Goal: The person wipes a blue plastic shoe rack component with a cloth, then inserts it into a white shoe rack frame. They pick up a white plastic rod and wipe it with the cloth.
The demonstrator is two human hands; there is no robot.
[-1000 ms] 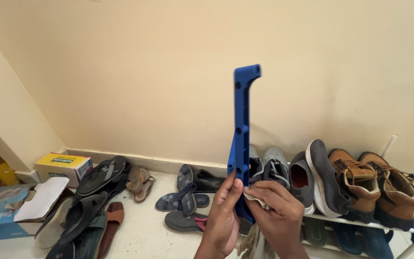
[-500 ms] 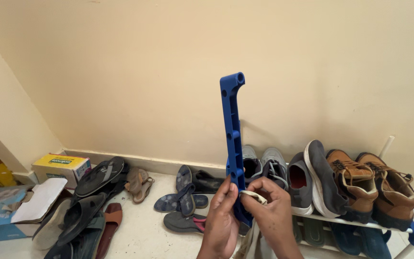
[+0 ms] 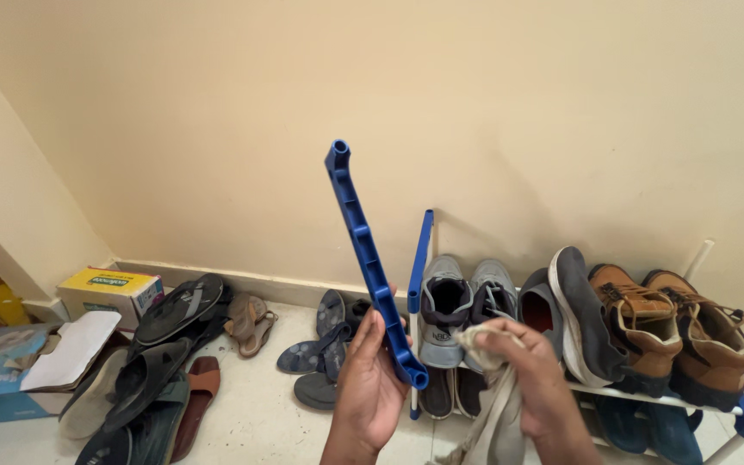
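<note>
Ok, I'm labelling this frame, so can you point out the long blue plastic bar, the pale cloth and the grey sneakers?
Long blue plastic bar (image 3: 363,250): head view, middle of its ribbed length.
Pale crumpled cloth (image 3: 475,337): head view, bunched top by the right hand's fingertips.
Grey sneakers (image 3: 445,314): head view, left shoe's opening.

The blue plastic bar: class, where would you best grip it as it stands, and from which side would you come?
Grip the blue plastic bar near its lower end, coming from below, as the left hand does. It is long and narrow, stands tilted with its top leaning left, and its ribbed shaft should fit a closed palm. The right hand holds a cloth.
</note>
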